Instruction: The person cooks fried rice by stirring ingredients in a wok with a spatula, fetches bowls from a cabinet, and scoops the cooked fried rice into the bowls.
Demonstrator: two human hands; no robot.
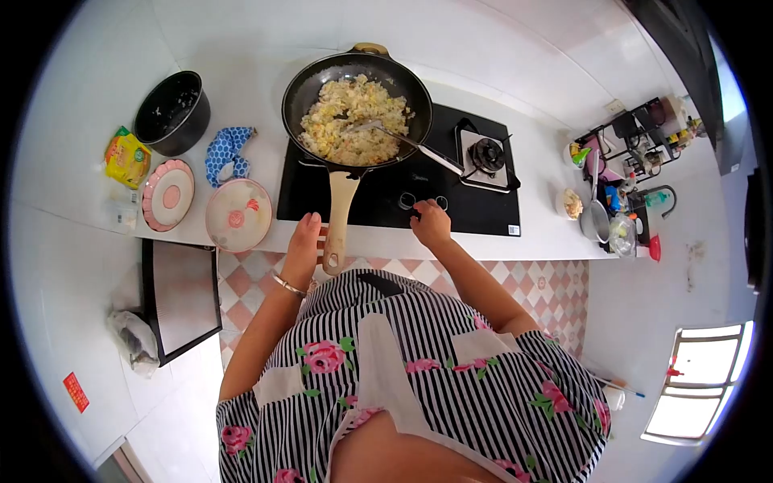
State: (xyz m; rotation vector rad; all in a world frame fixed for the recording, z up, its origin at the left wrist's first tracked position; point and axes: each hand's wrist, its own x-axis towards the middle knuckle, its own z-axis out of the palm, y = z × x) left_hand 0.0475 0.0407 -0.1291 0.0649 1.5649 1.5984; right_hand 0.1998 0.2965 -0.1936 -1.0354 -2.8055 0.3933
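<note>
A black wok (291, 113) with a pale handle (342, 211) sits on the left burner of the black gas stove (499, 217). Fried rice (354, 121) with yellow bits fills its bottom. A metal spatula (435, 154) rests in the rice, its handle lying over the wok's right rim. My left hand (303, 248) is just left of the wok handle, thumb raised and fingers apart, their tips reaching the handle's edge; whether they touch it I cannot tell. With closed fingers, my right hand (432, 223) is on a stove knob (417, 212), which it partly covers. A second knob (441, 203) shows beside it.
Left of the stove are a black pot (196, 121), a blue patterned cloth (229, 150), two pink-patterned plates (216, 229) and a yellow packet (127, 158). The right burner (486, 154) carries no pan. A bowl (568, 204), a saucepan (594, 224) and a rack (636, 145) stand farther right.
</note>
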